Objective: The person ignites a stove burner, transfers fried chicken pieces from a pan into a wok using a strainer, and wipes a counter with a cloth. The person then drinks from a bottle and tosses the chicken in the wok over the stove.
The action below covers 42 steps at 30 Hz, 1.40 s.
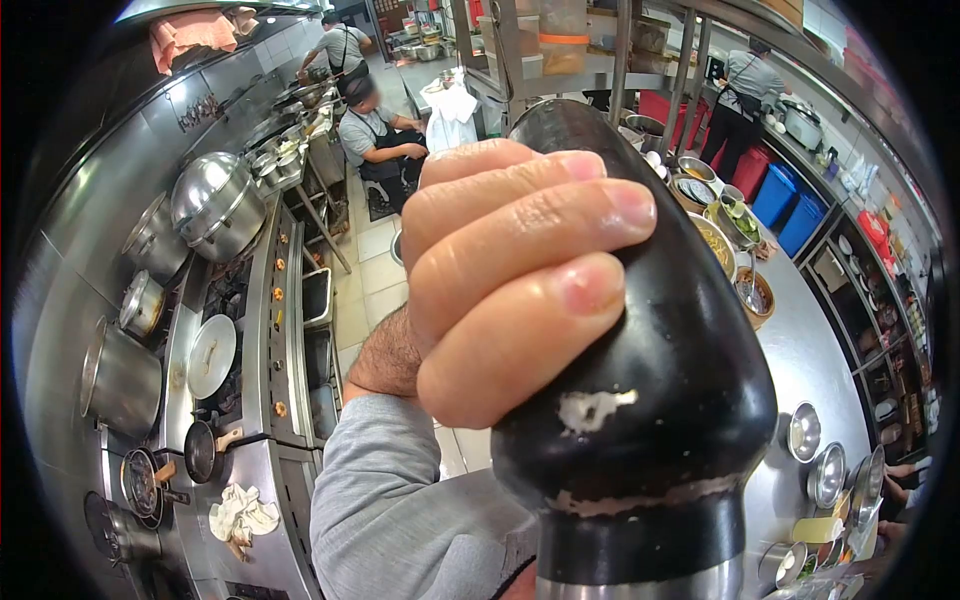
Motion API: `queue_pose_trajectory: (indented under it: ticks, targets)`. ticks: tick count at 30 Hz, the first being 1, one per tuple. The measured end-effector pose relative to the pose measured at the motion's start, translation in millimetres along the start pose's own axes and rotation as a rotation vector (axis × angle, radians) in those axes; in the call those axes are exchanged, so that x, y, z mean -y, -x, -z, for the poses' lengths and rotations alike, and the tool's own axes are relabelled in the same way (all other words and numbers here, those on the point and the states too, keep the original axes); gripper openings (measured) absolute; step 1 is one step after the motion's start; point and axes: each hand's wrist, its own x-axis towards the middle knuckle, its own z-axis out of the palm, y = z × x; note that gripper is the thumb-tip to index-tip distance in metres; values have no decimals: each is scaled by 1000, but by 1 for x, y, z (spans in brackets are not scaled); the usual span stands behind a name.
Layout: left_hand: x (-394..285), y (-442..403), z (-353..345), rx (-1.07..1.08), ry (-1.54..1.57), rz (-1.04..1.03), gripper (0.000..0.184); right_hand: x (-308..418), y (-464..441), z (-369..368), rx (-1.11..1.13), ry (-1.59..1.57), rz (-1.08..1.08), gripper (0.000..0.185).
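Observation:
My left hand point(500, 265) is raised close in front of the camera. Its fingers wrap over a black metal bottle point(690, 350), and the thumb is hidden behind it. The bottle is tilted, its rounded far end up and its narrower neck toward me. Paint is chipped on its side and worn in a ring at the shoulder. A silver band shows at the neck by the lower edge, where the view cuts it off. Below the hand, a grey sleeve point(385, 470) covers my bent forearm. My right hand is not in view.
A stove with a large steamer point(215, 200), stockpot point(122, 378) and frying pans point(203, 450) runs along the left. On the right, a steel counter point(800, 345) holds several metal bowls point(828, 474). A co-worker point(375, 140) crouches in the aisle; others stand farther back.

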Motion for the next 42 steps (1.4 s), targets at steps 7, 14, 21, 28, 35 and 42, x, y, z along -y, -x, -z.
queue_pose_trajectory:
  ticks: [7, 14, 21, 28, 35, 42]
  targets:
    - [12, 6, 4, 24, -2, 14, 45, 3, -1, 4, 27, 5, -9, 94]
    - [28, 13, 11, 43, -4, 30, 49, 2, -3, 0, -10, 26, 10, 93]
    - [51, 26, 18, 54, -30, 61, 53, 5, -6, -2, -3, 42, 8, 92]
    - [80, 48, 34, 69, -89, 131, 58, 9, -12, -4, -2, 40, -5, 91]
    - [114, 110, 49, 176, -246, 343, 62, 0, -16, -22, -60, 81, 41, 88]
    - [136, 314, 68, 256, -228, 1148, 78, 1, -25, -20, -8, 72, -9, 88]
